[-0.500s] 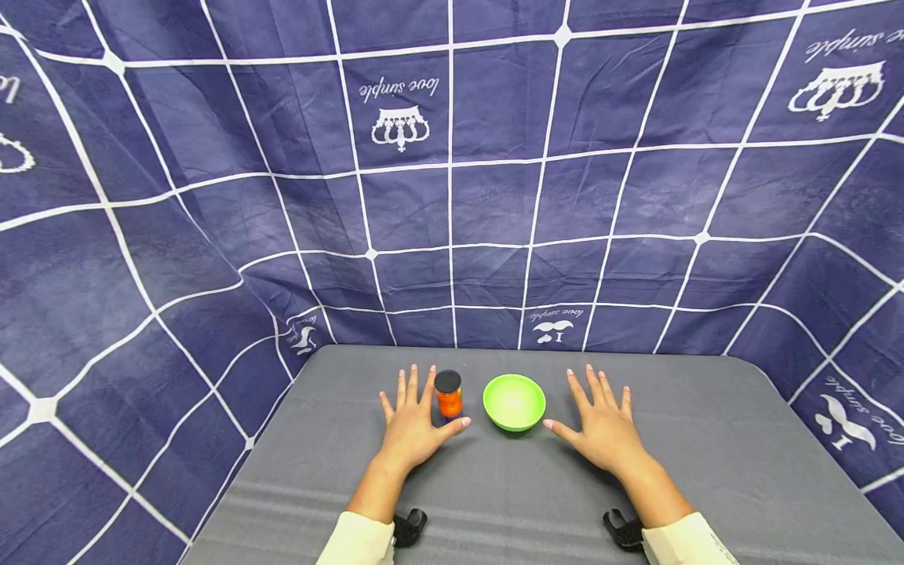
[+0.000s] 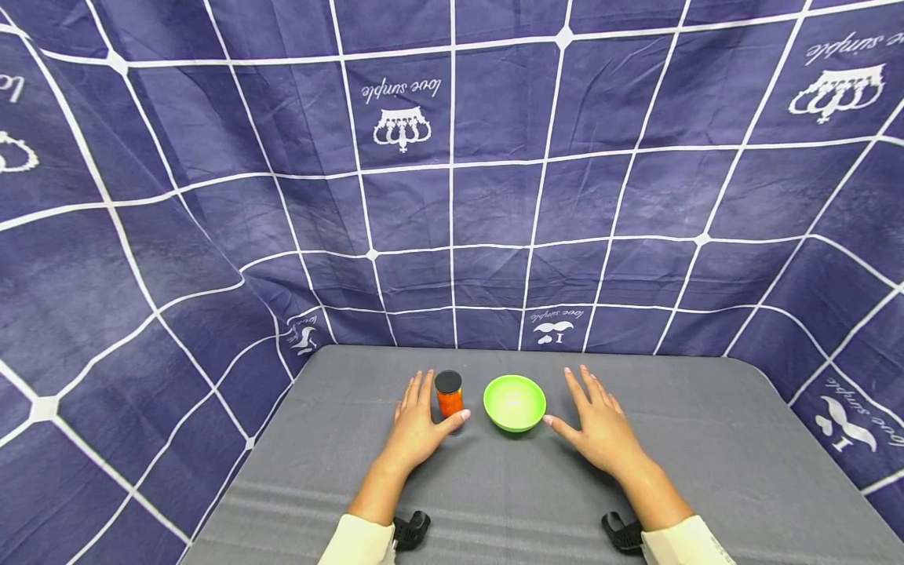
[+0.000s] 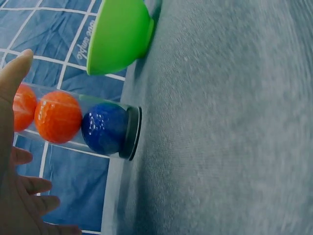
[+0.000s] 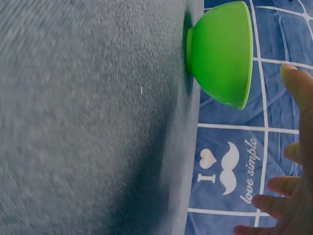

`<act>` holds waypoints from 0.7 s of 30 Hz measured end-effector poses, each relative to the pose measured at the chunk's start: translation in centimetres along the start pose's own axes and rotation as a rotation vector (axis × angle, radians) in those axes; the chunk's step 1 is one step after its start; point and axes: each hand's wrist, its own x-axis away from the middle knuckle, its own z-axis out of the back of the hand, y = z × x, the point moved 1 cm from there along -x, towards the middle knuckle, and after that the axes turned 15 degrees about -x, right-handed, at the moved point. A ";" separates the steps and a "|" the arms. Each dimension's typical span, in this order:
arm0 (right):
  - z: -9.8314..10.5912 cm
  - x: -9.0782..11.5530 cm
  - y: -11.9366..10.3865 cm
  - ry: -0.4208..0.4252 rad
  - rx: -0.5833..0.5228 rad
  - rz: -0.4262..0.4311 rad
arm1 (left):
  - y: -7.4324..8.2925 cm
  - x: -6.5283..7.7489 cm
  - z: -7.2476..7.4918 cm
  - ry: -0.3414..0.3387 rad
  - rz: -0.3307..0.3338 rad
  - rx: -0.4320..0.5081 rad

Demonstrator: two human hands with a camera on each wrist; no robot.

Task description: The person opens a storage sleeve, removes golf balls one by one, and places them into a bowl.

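A clear tube (image 3: 90, 103) with a black lid (image 2: 448, 382) stands upright on the table. Orange balls (image 3: 58, 117) and one blue ball (image 3: 104, 128) at the bottom show through its wall. My left hand (image 2: 413, 433) is beside the tube, fingers extended along its left and the thumb in front of it; contact cannot be made out. To the tube's right sits a light green bowl (image 2: 514, 404), upright, with nothing seen inside. My right hand (image 2: 603, 431) hovers at the bowl's right, fingers spread and thumb tip close to the rim, holding nothing.
The grey table (image 2: 508, 502) runs back to a blue cloth (image 2: 494, 196) with white grid lines, which hangs behind and along both sides. Black straps (image 2: 412, 531) are worn at both wrists.
My left hand's fingers have drawn together and closer to the tube, its thumb now crossing the tube's lower part. The right hand's fingers have come slightly together. Tube and bowl stay put.
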 end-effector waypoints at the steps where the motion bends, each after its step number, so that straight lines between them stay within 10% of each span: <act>1: 0.0 0.0 -0.1 0.004 -0.010 0.004 | 0.0 0.0 0.0 -0.002 0.001 0.031; 21: -0.4 0.2 -2.1 0.046 -0.307 0.067 | 0.8 -0.2 -1.1 0.049 -0.016 0.400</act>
